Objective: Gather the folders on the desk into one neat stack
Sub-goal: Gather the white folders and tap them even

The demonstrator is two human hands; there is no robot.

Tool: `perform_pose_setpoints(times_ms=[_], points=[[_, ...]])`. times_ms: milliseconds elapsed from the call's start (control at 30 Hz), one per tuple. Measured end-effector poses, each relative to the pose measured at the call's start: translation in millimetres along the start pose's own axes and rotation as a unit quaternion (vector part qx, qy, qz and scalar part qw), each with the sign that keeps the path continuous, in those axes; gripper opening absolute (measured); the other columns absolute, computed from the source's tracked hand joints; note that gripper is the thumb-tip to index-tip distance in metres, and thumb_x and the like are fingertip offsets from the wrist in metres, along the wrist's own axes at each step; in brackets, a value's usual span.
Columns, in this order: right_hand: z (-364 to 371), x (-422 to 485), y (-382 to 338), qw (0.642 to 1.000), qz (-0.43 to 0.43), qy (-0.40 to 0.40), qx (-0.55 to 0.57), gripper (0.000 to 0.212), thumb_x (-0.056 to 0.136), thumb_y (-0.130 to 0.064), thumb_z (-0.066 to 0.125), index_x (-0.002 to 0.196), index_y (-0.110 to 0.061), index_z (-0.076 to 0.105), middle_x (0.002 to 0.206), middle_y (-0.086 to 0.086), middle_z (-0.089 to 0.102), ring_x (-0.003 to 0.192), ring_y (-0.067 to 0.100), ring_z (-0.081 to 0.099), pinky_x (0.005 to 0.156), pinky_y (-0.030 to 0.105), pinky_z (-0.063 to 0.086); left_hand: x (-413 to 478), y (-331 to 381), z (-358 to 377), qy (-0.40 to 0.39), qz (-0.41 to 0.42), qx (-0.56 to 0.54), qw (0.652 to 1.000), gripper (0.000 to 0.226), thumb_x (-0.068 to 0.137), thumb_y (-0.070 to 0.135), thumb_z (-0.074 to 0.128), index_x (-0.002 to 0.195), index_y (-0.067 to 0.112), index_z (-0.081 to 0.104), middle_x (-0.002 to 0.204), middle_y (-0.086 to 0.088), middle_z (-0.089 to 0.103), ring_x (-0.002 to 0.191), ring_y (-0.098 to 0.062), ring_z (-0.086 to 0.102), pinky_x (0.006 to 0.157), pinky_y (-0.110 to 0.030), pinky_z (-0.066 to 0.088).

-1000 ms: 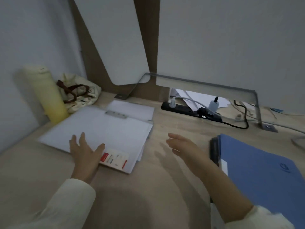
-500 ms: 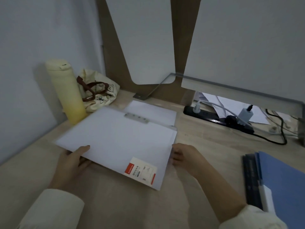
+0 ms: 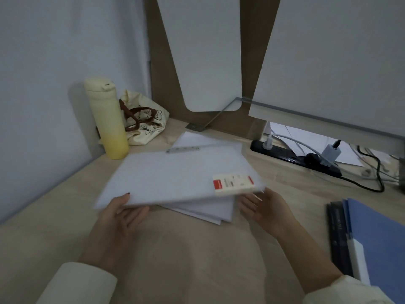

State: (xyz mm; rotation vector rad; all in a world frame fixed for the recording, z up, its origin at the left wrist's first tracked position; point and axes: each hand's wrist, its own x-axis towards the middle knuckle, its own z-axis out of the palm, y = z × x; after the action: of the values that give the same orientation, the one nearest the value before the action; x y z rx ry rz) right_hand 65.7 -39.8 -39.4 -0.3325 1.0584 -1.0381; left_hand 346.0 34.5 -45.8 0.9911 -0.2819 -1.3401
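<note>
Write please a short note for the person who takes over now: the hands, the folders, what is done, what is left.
Left hand grips the near left corner of the white folder, raised over loose white sheets.
Right hand is open beside its right edge; contact unclear.
Blue folder lies at the far right on dark folders.
Done: nothing stacked yet.
Left: bring white and blue piles together, square the edges.

My left hand (image 3: 119, 218) gripped the white folder (image 3: 175, 174), right hand (image 3: 266, 208) open beside it, blue folder (image 3: 381, 240) far right.
</note>
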Motion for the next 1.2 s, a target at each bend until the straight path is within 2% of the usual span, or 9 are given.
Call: perform_pose_setpoints(times_ms=[167,267,433,500,633,733,900,1000,1200], points=[[2,-2,10,0.998,-0.016,0.020,-0.064,0.043,0.097,-0.028,0.036,0.131,-0.005,0.048,0.116,0.014,0.055,0.110,0.027,0.051,0.095,0.037,0.041,-4,-36,-2,-0.168,-0.150,-0.086,0.971,0.037,0.093,0.008,0.037,0.100,0.001,0.072,0.138,-0.029,0.044,0.122,-0.038,0.053,0.101,-0.050,0.044],[5,-1,11,0.995,-0.031,0.024,-0.090,0.047,0.096,-0.038,0.037,0.127,-0.006,0.051,0.116,0.014,0.054,0.102,0.026,0.054,0.086,0.034,0.045,-9,-34,0,-0.128,-0.169,0.024,0.977,0.043,0.066,0.033,0.071,0.102,0.010,0.064,0.115,-0.020,0.069,0.109,-0.032,0.064,0.079,-0.045,0.057],[8,-2,17,0.983,-0.024,0.029,-0.179,0.006,0.088,-0.010,0.050,0.087,-0.008,0.056,0.081,0.011,0.059,0.070,0.024,0.056,0.065,0.030,0.042,-7,-23,1,-0.031,-0.038,0.205,0.977,0.021,0.083,0.027,0.063,0.097,0.012,0.060,0.088,-0.006,0.077,0.078,-0.016,0.071,0.050,-0.020,0.057],[12,-1,17,0.977,-0.023,0.045,-0.207,0.011,0.086,0.001,0.047,0.078,-0.004,0.053,0.075,0.013,0.055,0.064,0.024,0.053,0.058,0.029,0.041,0,-24,-3,0.039,0.128,0.404,0.905,0.056,0.075,0.025,0.074,0.121,0.004,0.050,0.129,-0.020,0.058,0.105,-0.021,0.063,0.079,-0.023,0.056],[21,8,19,0.962,-0.015,0.070,-0.265,0.006,0.083,0.006,0.049,0.083,0.002,0.053,0.075,0.016,0.052,0.060,0.025,0.052,0.049,0.026,0.044,3,-28,10,-0.026,0.188,0.783,0.592,0.125,0.050,0.088,0.038,0.150,0.022,0.003,0.160,-0.005,-0.008,0.147,-0.024,-0.008,0.118,-0.037,0.007],[28,17,23,0.940,-0.018,0.085,-0.331,0.019,0.083,-0.002,0.058,0.099,0.007,0.053,0.084,0.018,0.054,0.063,0.026,0.053,0.052,0.030,0.044,12,-36,25,-0.045,0.237,0.867,0.436,0.100,0.071,0.071,0.027,0.148,0.007,0.019,0.154,-0.028,0.016,0.141,-0.045,0.022,0.112,-0.049,0.031],[37,15,29,0.917,-0.025,0.085,-0.388,0.008,0.083,0.001,0.057,0.077,0.003,0.052,0.059,0.015,0.053,0.048,0.023,0.051,0.047,0.027,0.042,12,-35,46,-0.015,0.201,0.923,0.328,0.064,0.088,0.007,0.051,0.145,0.001,0.023,0.144,-0.039,0.029,0.129,-0.048,0.041,0.091,-0.045,0.051],[35,5,32,0.912,-0.039,0.066,-0.402,0.014,0.085,0.001,0.055,0.071,-0.001,0.050,0.058,0.014,0.054,0.048,0.022,0.051,0.047,0.027,0.042,14,-23,32,-0.051,0.308,0.900,0.304,0.075,0.030,-0.003,0.085,0.101,-0.001,0.062,0.077,-0.028,0.068,0.054,-0.037,0.066,0.032,-0.031,0.046],[15,-28,36,0.898,-0.040,0.048,-0.436,0.024,0.085,0.003,0.054,0.062,-0.002,0.049,0.054,0.013,0.052,0.046,0.020,0.048,0.046,0.026,0.040,-22,31,40,-0.005,0.411,0.839,0.357,0.053,0.034,0.008,0.089,0.080,0.014,0.065,0.050,0.000,0.064,0.030,-0.019,0.056,0.030,-0.017,0.016]])
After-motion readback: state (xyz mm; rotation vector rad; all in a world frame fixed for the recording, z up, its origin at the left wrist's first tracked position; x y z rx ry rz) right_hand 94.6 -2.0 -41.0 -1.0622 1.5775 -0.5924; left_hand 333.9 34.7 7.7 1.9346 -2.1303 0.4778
